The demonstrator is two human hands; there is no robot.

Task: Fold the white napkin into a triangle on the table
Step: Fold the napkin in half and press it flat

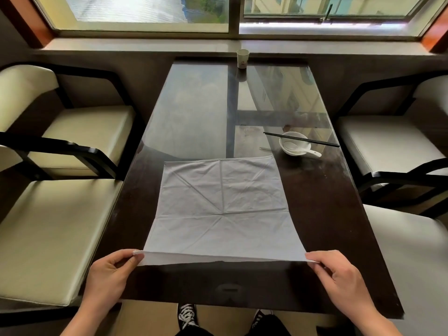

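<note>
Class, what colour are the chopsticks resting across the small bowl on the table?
The chopsticks are black, laid across the white bowl; the head view shows this.

Table [327, 214] mostly bare around the napkin [221, 209]. Only clutter near it: white bowl [292, 141] with spoon [308, 151] and black chopsticks [300, 139] across the rim, just past the napkin's far right corner. Paper cup [243, 58] at far edge, well apart. Left side and far half open.
</note>
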